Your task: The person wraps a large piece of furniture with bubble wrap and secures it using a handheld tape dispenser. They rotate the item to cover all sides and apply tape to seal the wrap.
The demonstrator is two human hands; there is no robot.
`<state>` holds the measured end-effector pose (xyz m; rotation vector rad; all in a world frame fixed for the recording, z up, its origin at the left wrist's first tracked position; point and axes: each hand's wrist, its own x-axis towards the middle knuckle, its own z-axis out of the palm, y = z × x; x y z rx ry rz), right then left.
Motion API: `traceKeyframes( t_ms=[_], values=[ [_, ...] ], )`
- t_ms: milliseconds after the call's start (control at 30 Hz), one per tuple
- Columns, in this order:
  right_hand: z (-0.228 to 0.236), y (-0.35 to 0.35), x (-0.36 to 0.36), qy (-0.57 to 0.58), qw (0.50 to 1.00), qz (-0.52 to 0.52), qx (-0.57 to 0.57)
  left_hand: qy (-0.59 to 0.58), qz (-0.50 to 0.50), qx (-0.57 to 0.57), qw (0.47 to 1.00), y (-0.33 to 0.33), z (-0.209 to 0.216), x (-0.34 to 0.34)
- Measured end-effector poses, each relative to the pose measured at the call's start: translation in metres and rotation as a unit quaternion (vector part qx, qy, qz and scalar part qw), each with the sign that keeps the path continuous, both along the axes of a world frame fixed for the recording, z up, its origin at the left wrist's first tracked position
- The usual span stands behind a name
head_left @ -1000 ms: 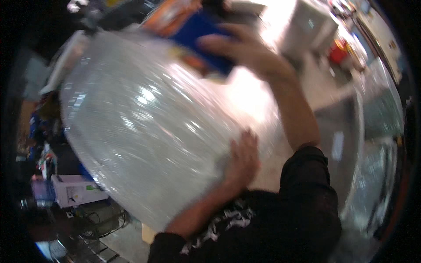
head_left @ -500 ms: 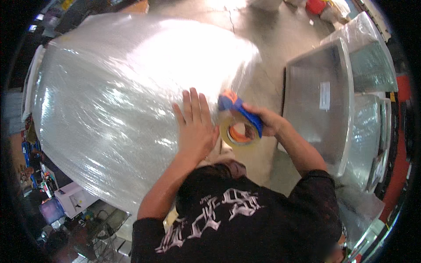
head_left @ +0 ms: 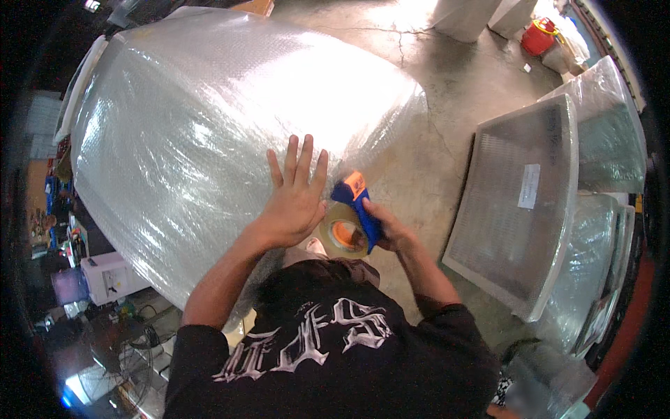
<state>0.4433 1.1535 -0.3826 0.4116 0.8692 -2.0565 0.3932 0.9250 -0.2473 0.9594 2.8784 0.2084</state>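
A large flat piece wrapped in clear bubble wrap (head_left: 174,153) spreads before me from the left to the middle. My left hand (head_left: 295,199) lies on its near right part, palm down, fingers spread. In my right hand (head_left: 387,225) is a blue and orange tape gun (head_left: 368,216), gripped by its handle. It carries a wide roll of clear tape (head_left: 336,230). The head of the tape gun is at the wrap's right edge, just right of my left hand. Whether tape is stuck to the wrap there I cannot make out.
Several wrapped flat panels (head_left: 513,202) lean at the right, one with a white label. A red bucket (head_left: 539,36) stands far right on the concrete floor (head_left: 419,150). At the lower left are a white box-shaped machine (head_left: 112,276) and a fan (head_left: 125,363).
The view has shifted, so the leaning panels appear lower and further right. My right hand has brought the tape gun nearer to me, its head lower along the wrap's edge. My left hand stays spread on the wrap.
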Motion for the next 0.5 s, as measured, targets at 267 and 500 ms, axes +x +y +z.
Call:
traceKeyframes(
  t_ms=[267,500],
  values=[
    [-0.058,-0.075,0.054,0.051,0.996,0.045,-0.064,0.121,-0.148,-0.123,0.974,0.000,-0.009,0.018],
    [-0.088,-0.083,0.076,0.164,0.943,0.261,0.121,0.078,-0.375,-0.562,0.733,0.012,0.002,0.049]
  ],
)
